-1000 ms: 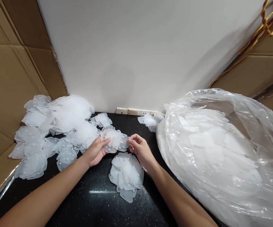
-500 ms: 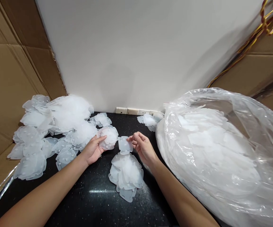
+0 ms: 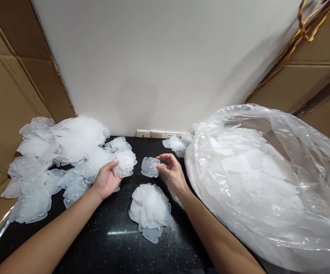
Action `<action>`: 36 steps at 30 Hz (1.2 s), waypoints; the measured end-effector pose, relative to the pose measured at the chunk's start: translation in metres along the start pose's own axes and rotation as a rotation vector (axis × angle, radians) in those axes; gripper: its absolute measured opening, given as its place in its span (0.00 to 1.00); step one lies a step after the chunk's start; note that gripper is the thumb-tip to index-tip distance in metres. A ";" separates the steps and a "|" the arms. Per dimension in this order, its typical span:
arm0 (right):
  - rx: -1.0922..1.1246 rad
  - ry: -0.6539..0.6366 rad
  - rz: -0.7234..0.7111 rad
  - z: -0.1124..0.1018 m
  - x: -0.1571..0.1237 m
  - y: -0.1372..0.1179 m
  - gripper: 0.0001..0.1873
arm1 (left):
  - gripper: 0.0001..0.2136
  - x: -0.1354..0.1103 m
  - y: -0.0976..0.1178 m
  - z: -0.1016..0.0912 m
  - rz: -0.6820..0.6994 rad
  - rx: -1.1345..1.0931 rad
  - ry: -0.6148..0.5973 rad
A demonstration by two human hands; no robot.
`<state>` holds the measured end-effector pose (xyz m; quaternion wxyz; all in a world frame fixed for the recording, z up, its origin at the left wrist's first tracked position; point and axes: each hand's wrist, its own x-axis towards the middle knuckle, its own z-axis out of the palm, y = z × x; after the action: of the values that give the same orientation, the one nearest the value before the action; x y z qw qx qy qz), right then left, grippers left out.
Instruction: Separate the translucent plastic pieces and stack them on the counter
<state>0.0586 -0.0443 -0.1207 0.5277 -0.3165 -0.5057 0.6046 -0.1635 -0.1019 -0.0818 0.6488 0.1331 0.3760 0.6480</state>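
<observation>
My left hand is closed on a stack of translucent white plastic pieces, thumb on top and fingers underneath. Between the thumb and fingers of my right hand is a single thin plastic piece, squarish with rounded corners and small dots along its edges. It is held above the black countertop, a short way right of the stack. Below both hands lies a loose pile of the same pieces. A much larger heap spreads on the left, partly behind my left hand.
At right a big clear plastic bag bulges with more pieces. A few pieces lie by the wall sockets at the back. Cardboard stands on the left, and twisted wires hang at upper right over the black countertop.
The single piece in my right hand has turned and come away from the loose pile's top edge. My left hand with its stack has shifted slightly left in view, as has the whole scene.
</observation>
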 end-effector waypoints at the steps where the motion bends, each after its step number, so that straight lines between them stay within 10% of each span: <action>1: 0.010 0.004 0.005 0.000 0.000 0.000 0.21 | 0.29 0.001 0.000 -0.002 -0.018 -0.010 -0.015; 31: 0.060 0.054 0.049 -0.002 0.001 0.001 0.14 | 0.38 0.006 -0.001 -0.016 -0.096 -0.085 -0.162; 36: -0.012 -0.213 0.015 -0.003 -0.002 -0.009 0.13 | 0.41 0.002 -0.004 -0.012 -0.067 0.004 -0.144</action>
<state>0.0652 -0.0463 -0.1135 0.4646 -0.2576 -0.5602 0.6356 -0.1688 -0.1046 -0.0930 0.6953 0.1680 0.3337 0.6140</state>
